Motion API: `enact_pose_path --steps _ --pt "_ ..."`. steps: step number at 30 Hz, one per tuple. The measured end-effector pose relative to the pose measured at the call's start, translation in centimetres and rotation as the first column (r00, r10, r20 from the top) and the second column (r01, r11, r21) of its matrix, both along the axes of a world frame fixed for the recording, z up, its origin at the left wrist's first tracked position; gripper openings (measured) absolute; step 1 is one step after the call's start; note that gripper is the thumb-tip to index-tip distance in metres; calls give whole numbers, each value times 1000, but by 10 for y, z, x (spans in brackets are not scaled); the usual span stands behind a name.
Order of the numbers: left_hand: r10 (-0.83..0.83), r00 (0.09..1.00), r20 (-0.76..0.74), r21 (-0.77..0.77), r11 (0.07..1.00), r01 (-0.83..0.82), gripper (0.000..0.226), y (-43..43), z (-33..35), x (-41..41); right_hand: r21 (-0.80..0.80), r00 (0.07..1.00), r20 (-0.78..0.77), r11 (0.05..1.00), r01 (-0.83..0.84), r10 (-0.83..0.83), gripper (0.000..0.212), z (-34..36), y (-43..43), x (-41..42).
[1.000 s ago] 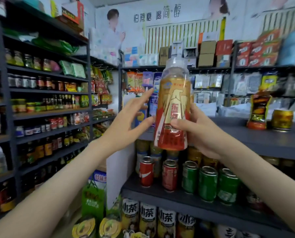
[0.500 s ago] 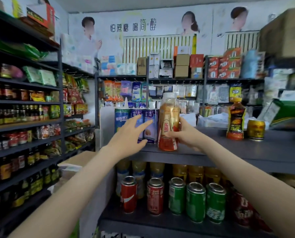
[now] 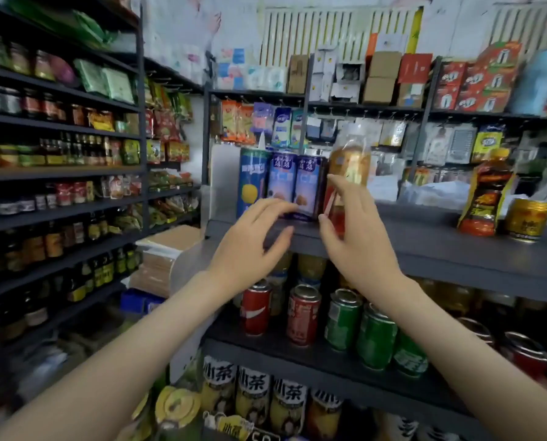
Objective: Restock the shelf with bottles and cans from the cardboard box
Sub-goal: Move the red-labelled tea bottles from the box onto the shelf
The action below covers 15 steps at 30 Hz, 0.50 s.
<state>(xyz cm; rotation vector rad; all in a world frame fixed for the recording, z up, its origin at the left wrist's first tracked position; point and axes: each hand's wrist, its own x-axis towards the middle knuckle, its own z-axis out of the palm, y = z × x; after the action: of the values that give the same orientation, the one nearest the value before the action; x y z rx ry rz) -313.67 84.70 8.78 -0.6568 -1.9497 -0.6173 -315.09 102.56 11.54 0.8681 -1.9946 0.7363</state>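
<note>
Standing: clear plastic orange-drink bottle, red label [image 3: 350, 160], upright near dark grey shelf's [image 3: 424, 229] front edge, just beside purple cans [image 3: 297, 186].
Right hand [image 3: 358, 243]: fingers [image 3: 337, 192] straight before bottle; contact unclear.
Left hand [image 3: 249, 240]: fingers [image 3: 275, 206] spread, empty.

A single wide-angle camera sits on the person's head, facing forward and level, within arm's reach of the dark grey metal shelf [image 3: 424, 230]. The shelf fills the frame from 12 to 3 o'clock. A dark side rack of jars [image 3: 62, 173] recedes at 9 o'clock.
</note>
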Motion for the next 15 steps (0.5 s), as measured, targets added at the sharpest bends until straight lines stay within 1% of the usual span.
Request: enact_pose_path --steps 1,2,4,5,6,8,9,11,13,15 --pt "-5 1000 8 63 998 5 33 -6 -17 15 6 996 5 996 -91 91 50 -16 -12 18" --pt "4 999 45 129 992 -10 33 -13 -35 32 12 982 44 983 -183 182 46 -36 -25 33" --pt "53 980 194 220 971 -96 34 -33 -79 66 43 931 167 941 -335 324 39 -81 -52 53" --pt "98 953 287 225 960 -166 35 -45 -105 83 55 896 246 917 -394 370 38 -105 -68 60" --pt "145 915 376 198 952 -233 38 -58 -131 98 69 861 321 897 -436 394 38 -129 -85 65" --pt "294 795 530 74 918 -389 47 -93 -187 133 90 779 473 856 -509 413 41 -183 -127 76" --pt "361 721 592 9 891 -454 51 -111 -213 149 100 736 540 837 -538 408 42 -208 -149 81" --pt "442 534 721 -96 827 -555 52 -145 -257 181 116 650 654 798 -592 387 44 -255 -193 92" --pt "450 350 821 -147 760 -632 52 -179 -299 212 143 551 762 743 -654 339 45 -297 -237 104" --pt "408 203 890 -158 694 -702 55 -215 -337 240 172 505 812 707 -686 292 47 -335 -281 112"
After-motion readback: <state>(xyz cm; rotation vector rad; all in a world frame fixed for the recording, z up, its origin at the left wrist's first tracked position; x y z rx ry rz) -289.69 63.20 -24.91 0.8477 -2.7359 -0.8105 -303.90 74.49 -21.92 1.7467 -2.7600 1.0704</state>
